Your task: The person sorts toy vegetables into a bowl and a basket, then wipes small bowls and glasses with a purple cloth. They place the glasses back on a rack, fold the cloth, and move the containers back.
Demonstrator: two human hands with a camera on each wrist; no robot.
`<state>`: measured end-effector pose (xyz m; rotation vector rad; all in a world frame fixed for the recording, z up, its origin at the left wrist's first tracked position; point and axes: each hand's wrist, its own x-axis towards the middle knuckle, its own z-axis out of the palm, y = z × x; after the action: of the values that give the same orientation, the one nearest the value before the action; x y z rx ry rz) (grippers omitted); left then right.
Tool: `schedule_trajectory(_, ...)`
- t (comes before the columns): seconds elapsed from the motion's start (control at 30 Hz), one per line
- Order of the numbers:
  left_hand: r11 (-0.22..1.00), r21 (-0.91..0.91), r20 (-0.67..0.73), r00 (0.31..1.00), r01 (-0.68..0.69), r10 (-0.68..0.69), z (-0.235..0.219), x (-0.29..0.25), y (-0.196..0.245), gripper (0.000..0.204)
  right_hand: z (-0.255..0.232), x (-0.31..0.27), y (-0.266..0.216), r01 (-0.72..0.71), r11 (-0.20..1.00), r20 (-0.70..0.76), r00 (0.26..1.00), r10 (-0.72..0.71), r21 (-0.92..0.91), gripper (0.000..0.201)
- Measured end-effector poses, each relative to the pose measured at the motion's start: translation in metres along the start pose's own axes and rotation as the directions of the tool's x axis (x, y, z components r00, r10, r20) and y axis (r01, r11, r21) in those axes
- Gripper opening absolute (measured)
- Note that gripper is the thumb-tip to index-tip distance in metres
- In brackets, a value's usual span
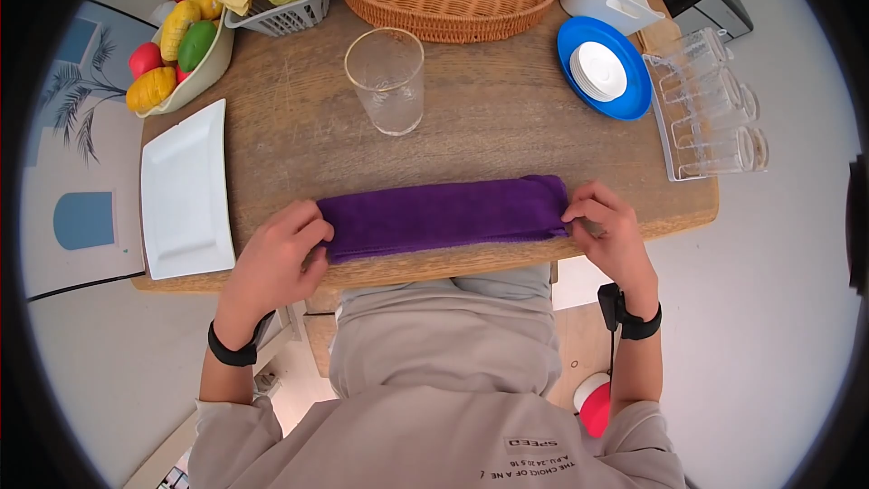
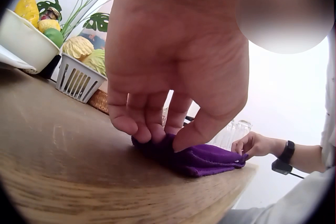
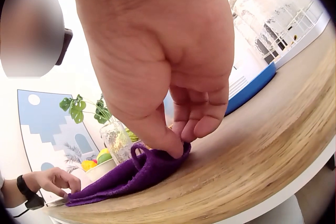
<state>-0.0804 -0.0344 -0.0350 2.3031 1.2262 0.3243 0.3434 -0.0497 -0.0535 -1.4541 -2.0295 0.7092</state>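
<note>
A purple towel (image 1: 444, 215), folded into a long narrow strip, lies along the front edge of the wooden table. My left hand (image 1: 282, 254) pinches its left end between thumb and fingers. At the opposite end my right hand (image 1: 608, 226) pinches the corner. In the left wrist view the left hand (image 2: 176, 71) reaches down onto the towel (image 2: 210, 160), whose layered edges show towards the body. The right wrist view has the right hand (image 3: 163, 71) gripping the towel (image 3: 126, 179) beside a small loop of the same purple.
Behind the towel stands a clear glass (image 1: 387, 81). To its left lies a white rectangular plate (image 1: 187, 190), with a bowl (image 1: 201, 81) of fruit beyond. A wicker basket (image 1: 448, 23), a blue plate (image 1: 625, 107) with white saucers, and a rack of glasses (image 1: 670, 140) line the back and right.
</note>
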Motion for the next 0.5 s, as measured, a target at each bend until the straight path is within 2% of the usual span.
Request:
schedule_trajectory(0.2, 0.999, -0.021, 0.011, 0.999, -0.036, 0.036, -0.001, 0.000, -0.002, 0.023, -0.003, -0.005, -0.006, -0.028, 0.999, 0.018, 0.999, 0.028, 0.019, 0.021)
schedule_trajectory(0.3, 0.998, -0.057, 0.014, 0.999, -0.036, 0.037, -0.002, 0.004, 0.005, 0.025, -0.004, -0.003, -0.021, -0.013, 0.999, 0.041, 0.999, 0.015, -0.035, 0.018)
schedule_trajectory(0.4, 1.000, 0.006, 0.044, 0.999, -0.012, 0.012, -0.003, 0.010, 0.009, 0.027, 0.007, -0.006, -0.024, -0.106, 0.988, 0.065, 0.991, 0.114, -0.109, 0.017)
schedule_trajectory(0.5, 0.997, 0.046, 0.054, 0.997, -0.054, 0.052, 0.000, 0.011, 0.005, 0.025, 0.009, -0.013, -0.011, -0.037, 0.998, 0.018, 0.999, 0.038, -0.058, 0.017)
